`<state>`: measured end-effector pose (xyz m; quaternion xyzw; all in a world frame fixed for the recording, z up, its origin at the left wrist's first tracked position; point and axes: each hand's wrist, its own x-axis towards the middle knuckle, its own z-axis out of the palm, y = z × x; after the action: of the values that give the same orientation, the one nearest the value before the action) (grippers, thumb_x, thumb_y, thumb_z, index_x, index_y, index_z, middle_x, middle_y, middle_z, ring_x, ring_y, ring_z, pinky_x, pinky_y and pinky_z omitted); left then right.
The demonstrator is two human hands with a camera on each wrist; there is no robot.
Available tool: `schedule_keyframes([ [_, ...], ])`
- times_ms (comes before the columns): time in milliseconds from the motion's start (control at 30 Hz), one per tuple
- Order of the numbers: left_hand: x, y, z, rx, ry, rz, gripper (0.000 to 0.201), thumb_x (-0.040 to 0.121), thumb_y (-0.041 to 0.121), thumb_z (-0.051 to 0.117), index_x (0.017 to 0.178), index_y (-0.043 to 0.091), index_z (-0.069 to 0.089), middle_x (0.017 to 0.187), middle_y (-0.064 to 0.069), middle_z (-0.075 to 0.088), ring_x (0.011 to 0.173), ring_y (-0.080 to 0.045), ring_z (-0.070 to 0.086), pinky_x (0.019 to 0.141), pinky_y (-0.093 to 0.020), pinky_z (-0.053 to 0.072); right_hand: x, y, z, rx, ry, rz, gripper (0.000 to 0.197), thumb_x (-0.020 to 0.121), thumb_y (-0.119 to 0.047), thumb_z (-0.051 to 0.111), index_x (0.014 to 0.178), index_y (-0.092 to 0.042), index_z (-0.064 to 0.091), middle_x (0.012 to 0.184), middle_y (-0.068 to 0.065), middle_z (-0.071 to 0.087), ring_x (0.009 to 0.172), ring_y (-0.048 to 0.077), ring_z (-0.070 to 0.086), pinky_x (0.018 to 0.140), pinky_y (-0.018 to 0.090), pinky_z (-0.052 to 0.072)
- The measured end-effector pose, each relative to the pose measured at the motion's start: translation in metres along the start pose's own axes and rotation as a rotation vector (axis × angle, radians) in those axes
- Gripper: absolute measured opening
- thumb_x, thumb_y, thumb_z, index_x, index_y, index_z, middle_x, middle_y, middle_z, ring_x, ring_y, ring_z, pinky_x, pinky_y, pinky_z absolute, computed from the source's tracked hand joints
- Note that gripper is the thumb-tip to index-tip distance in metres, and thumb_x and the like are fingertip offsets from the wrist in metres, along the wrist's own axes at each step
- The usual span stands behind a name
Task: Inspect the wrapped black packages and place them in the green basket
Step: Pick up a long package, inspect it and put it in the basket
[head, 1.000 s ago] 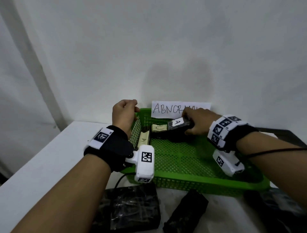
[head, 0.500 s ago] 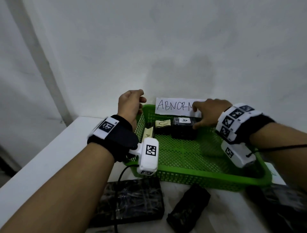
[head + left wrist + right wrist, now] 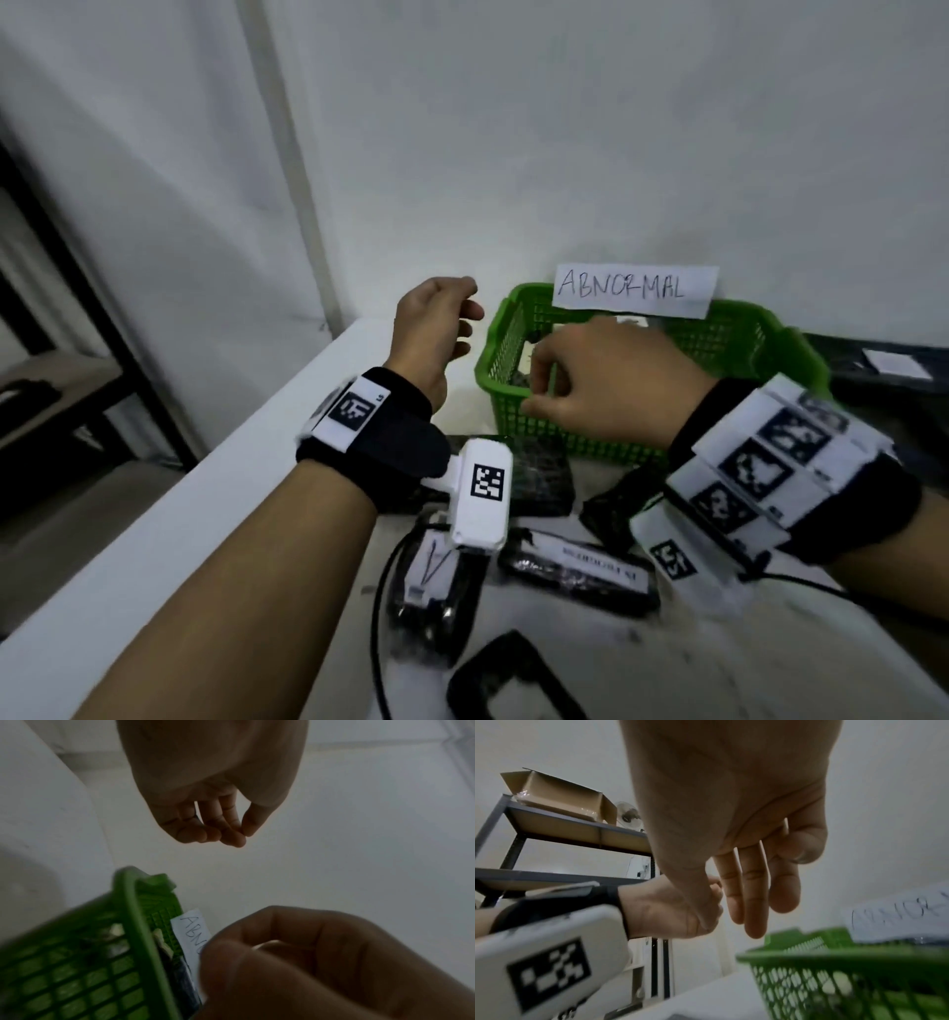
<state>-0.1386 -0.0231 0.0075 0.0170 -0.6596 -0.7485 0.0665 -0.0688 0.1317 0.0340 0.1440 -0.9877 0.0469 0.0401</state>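
- Your white table [image 3: 267, 493] meets the wall at its far edge; its left edge runs back to the far left corner.
- The green basket [image 3: 565, 442] sits at the far edge, against the wall.
- A flat wrapped black package [image 3: 539, 478] lies just in front of the basket's near left corner.
- A smaller black package [image 3: 611, 503] lies to its right.
- A long package with a white label [image 3: 580, 570] lies nearer you.
- Another labelled package [image 3: 431, 580] lies left of that, beside a black cable [image 3: 380, 616].
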Motion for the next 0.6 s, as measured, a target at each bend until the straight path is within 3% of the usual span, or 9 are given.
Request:
schedule_keyframes([
  [67,-0.017,-0.011,-0.019,0.012,0.019,-0.046,0.006,0.096,0.020,0.057,0.094,0.015,0.058,0.076,0.001,0.061,0.064,-0.013,0.051,0.058,-0.023,0.043,-0.008,-0.012,0.026,-0.037,-0.069,-0.018,0.029,0.088,-0.054,0.064,0.108,-0.032,0.065,0.103,-0.005,0.067,0.095,0.021,0.064,0.076,0.030,0.048],
  [167,-0.038,-0.032,-0.045,0.082,0.075,-0.123,0.014,0.097,0.026,0.058,0.106,0.015,0.056,0.102,-0.004,0.063,0.088,-0.018,0.055,0.072,-0.027,0.045,-0.012,-0.020,0.060,-0.041,-0.184,-0.019,0.042,0.090,-0.054,0.061,0.127,-0.033,0.060,0.123,-0.001,0.064,0.110,0.026,0.062,0.084,0.033,0.051],
  [233,-0.051,-0.042,-0.061,0.230,0.095,-0.169,0.030,0.097,0.032,0.059,0.118,0.012,0.054,0.115,-0.004,0.057,0.093,-0.015,0.052,0.067,-0.026,0.040,-0.012,-0.024,0.076,0.022,-0.234,-0.012,0.046,0.092,-0.053,0.060,0.132,-0.030,0.059,0.129,0.001,0.063,0.114,0.026,0.061,0.092,0.037,0.053],
  [300,-0.061,-0.048,-0.074,0.374,0.054,-0.225,0.040,0.098,0.035,0.058,0.127,0.009,0.049,0.116,-0.002,0.050,0.081,-0.007,0.046,0.059,-0.024,0.032,-0.012,-0.028,0.087,0.049,-0.232,0.003,0.048,0.092,-0.050,0.061,0.135,-0.028,0.057,0.132,0.005,0.059,0.118,0.029,0.058,0.097,0.041,0.052],
  [367,-0.064,-0.050,-0.084,0.488,0.006,-0.272,0.041,0.098,0.034,0.059,0.128,0.007,0.048,0.115,-0.003,0.048,0.076,-0.006,0.043,0.058,-0.023,0.032,-0.013,-0.030,0.095,0.027,-0.233,0.012,0.055,0.093,-0.047,0.062,0.142,-0.026,0.048,0.140,0.008,0.051,0.128,0.033,0.049,0.105,0.044,0.046],
  [433,-0.066,-0.050,-0.090,0.520,-0.018,-0.286,0.040,0.096,0.032,0.062,0.126,0.009,0.050,0.117,-0.007,0.054,0.088,-0.014,0.051,0.073,-0.028,0.047,-0.016,-0.032,0.101,-0.013,-0.230,0.013,0.063,0.096,-0.044,0.061,0.149,-0.022,0.035,0.148,0.011,0.040,0.135,0.035,0.041,0.108,0.046,0.043],
  [467,-0.067,-0.048,-0.091,0.501,-0.027,-0.296,0.039,0.096,0.032,0.063,0.126,0.011,0.050,0.117,-0.008,0.056,0.094,-0.019,0.054,0.084,-0.033,0.051,-0.017,-0.032,0.103,-0.039,-0.213,0.007,0.066,0.097,-0.044,0.059,0.151,-0.022,0.030,0.151,0.010,0.036,0.136,0.035,0.040,0.107,0.047,0.044],
  [500,-0.069,-0.045,-0.093,0.464,-0.029,-0.302,0.038,0.096,0.031,0.062,0.126,0.011,0.050,0.114,-0.008,0.058,0.094,-0.022,0.055,0.087,-0.036,0.052,-0.018,-0.031,0.103,-0.065,-0.191,-0.002,0.069,0.096,-0.046,0.059,0.152,-0.022,0.027,0.152,0.009,0.035,0.136,0.034,0.041,0.104,0.047,0.047],
  [600,-0.079,-0.030,-0.099,0.303,-0.007,-0.250,0.031,0.099,0.025,0.059,0.124,0.008,0.050,0.103,-0.010,0.062,0.080,-0.020,0.059,0.068,-0.029,0.054,-0.020,-0.028,0.096,-0.109,-0.109,-0.033,0.081,0.091,-0.056,0.061,0.155,-0.028,0.020,0.148,0.004,0.042,0.128,0.032,0.051,0.096,0.047,0.052],
])
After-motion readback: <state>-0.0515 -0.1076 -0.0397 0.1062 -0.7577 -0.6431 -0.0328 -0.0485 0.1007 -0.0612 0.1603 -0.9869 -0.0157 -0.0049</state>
